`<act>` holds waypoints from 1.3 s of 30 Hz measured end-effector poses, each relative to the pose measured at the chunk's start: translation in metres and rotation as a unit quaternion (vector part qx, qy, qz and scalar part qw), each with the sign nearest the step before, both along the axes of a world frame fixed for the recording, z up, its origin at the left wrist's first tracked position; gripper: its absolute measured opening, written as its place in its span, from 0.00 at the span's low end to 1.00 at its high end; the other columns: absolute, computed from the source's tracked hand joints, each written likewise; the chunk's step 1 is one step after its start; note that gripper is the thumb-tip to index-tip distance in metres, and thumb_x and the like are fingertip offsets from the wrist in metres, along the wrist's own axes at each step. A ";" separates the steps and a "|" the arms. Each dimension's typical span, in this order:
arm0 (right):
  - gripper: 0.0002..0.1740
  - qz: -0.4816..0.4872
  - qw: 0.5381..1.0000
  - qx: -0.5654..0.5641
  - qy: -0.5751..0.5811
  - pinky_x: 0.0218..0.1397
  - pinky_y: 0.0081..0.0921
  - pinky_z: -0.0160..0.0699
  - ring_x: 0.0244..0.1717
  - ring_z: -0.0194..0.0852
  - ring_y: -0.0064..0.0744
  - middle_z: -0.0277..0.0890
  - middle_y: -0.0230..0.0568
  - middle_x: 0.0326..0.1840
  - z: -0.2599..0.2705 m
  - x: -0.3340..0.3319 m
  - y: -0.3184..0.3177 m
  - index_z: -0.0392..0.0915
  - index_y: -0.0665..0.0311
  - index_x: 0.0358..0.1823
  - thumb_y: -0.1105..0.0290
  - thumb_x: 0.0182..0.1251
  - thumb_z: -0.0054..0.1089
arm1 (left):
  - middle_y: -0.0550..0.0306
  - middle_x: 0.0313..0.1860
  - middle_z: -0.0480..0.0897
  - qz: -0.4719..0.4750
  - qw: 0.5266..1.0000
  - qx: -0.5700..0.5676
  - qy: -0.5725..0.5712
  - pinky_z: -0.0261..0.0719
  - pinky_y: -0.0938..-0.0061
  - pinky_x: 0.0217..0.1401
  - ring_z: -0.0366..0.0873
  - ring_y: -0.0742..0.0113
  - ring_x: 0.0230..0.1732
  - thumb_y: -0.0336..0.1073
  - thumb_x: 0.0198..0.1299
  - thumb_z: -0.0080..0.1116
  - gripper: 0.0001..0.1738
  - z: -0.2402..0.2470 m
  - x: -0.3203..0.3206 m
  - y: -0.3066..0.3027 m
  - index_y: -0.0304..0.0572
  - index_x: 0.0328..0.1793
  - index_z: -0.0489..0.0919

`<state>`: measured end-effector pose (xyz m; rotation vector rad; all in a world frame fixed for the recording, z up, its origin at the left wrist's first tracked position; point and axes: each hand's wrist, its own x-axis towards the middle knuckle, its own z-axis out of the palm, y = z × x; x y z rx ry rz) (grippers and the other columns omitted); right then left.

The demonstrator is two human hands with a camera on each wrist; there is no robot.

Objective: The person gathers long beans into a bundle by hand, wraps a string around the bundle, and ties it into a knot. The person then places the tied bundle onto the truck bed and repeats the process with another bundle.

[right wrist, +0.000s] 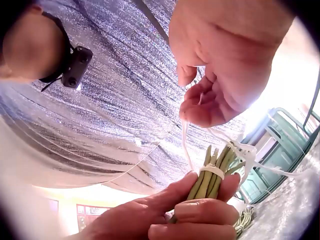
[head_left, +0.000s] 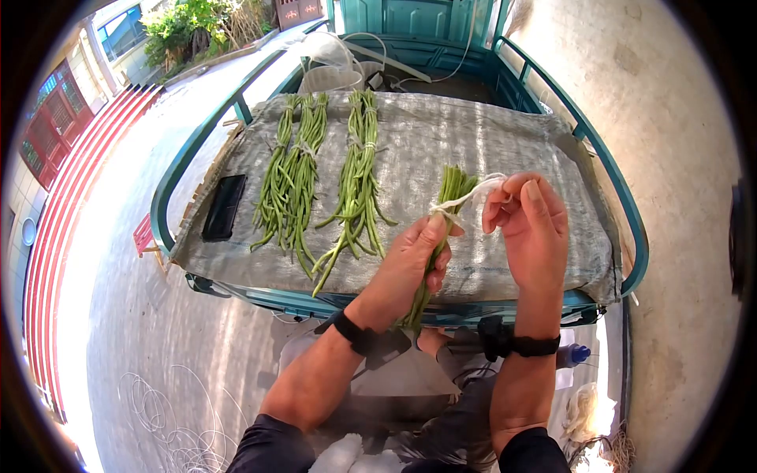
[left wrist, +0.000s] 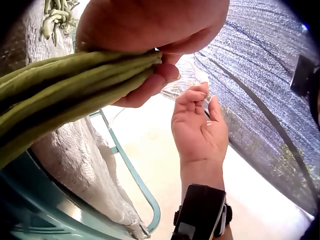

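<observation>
Dark sleeves (head_left: 268,445) sit nearest the head camera, and just past them both hands work over the near edge of a cart (head_left: 624,217). The left hand (head_left: 410,264) is closed round a bunch of long beans (head_left: 451,189), thumb and fingers wrapped about it just below its cut tops. The lower ends hang down past the wrist, off the cart. A white string (right wrist: 212,170) circles the bunch right above that grip. The right hand (head_left: 532,229) is loosely curled, with fingertips and thumb pinching the free end of the string up and to the side, close to the bunch.

The wrap looks thin and sits very near the tips, so a pull angled upward could slide it off the top and let the beans fan out. Too hard a tug may cut into the pods or snap the string. If the left grip eases while the right hand pulls, loose beans could drop to the ground below, since the bunch is held beyond the grey cloth (head_left: 489,134). Two tied bunches (head_left: 288,177) lie well apart on that cloth, out of the way.
</observation>
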<state>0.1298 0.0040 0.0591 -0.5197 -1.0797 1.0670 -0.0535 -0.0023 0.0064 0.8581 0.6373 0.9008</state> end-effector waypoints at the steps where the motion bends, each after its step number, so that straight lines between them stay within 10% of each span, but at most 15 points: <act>1: 0.10 0.006 1.000 -0.002 -0.001 0.38 0.22 0.82 0.35 0.83 0.23 0.86 0.39 0.41 0.001 0.000 0.000 0.81 0.66 0.48 0.66 0.85 0.61 | 0.71 0.28 0.68 -0.004 1.000 -0.006 -0.012 0.64 0.83 0.26 0.61 0.81 0.24 0.64 0.84 0.47 0.29 -0.001 -0.001 0.000 0.46 0.64 0.78; 8: 0.02 -0.153 0.972 -0.049 -0.172 0.38 0.20 0.82 0.36 0.83 0.20 0.84 0.35 0.39 -0.014 0.007 0.009 0.81 0.65 0.48 0.75 0.80 0.64 | 0.70 0.30 0.70 0.030 0.997 0.068 0.037 0.65 0.82 0.26 0.66 0.81 0.25 0.53 0.84 0.50 0.22 -0.004 0.004 0.001 0.44 0.67 0.78; 26: 0.09 -0.109 0.899 -0.024 -0.423 0.34 0.23 0.78 0.30 0.79 0.19 0.80 0.34 0.32 -0.008 -0.010 -0.001 0.79 0.68 0.37 0.77 0.69 0.74 | 0.68 0.27 0.73 0.036 0.987 0.144 0.064 0.69 0.80 0.25 0.69 0.78 0.21 0.44 0.83 0.54 0.12 -0.009 0.005 0.000 0.46 0.57 0.74; 32: 0.08 -0.134 0.917 -0.046 -0.374 0.31 0.21 0.77 0.28 0.78 0.19 0.81 0.33 0.33 -0.007 -0.008 -0.001 0.79 0.69 0.38 0.75 0.73 0.70 | 0.69 0.29 0.74 0.036 0.993 0.093 0.060 0.69 0.79 0.25 0.69 0.78 0.22 0.44 0.83 0.52 0.17 -0.002 0.004 -0.002 0.43 0.66 0.75; 39: 0.07 -0.126 0.990 -0.062 -0.016 0.26 0.20 0.77 0.28 0.81 0.20 0.85 0.39 0.37 -0.018 0.025 0.014 0.76 0.63 0.42 0.70 0.80 0.65 | 0.68 0.29 0.71 0.042 0.998 -0.013 -0.043 0.66 0.79 0.26 0.67 0.80 0.23 0.43 0.84 0.50 0.18 -0.004 -0.002 0.003 0.38 0.67 0.75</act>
